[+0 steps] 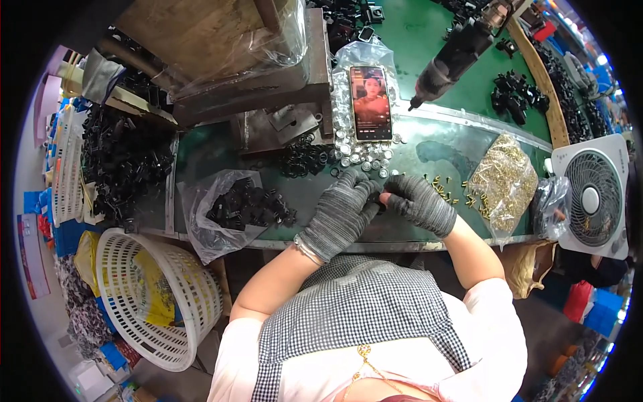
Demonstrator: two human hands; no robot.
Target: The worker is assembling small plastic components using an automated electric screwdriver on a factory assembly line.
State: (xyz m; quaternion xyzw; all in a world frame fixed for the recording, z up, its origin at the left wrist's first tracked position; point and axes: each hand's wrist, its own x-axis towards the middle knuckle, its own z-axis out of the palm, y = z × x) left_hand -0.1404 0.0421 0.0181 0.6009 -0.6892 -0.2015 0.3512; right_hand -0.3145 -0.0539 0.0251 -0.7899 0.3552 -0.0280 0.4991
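Note:
Both my hands wear grey striped gloves and meet over the near edge of the green worktable [315,221]. My left hand [343,213] is closed, its fingers curled around a small black part [382,205] that is mostly hidden. My right hand [420,205] pinches at the same part, with a bare thumb tip showing. Just beyond the hands lie clear round silver-rimmed pieces [367,155] and a pile of black rings [305,157]. Loose brass screws [439,186] are scattered beside my right hand. Left of my left hand, black parts [248,204] spill from a clear plastic bag [201,228].
A phone [372,104] stands behind the silver pieces. A power screwdriver [452,63] hangs at upper right. A metal press [248,87] fills the upper left. At right are a bag of brass screws [504,181] and a fan [591,199]; a white basket [157,295] stands lower left.

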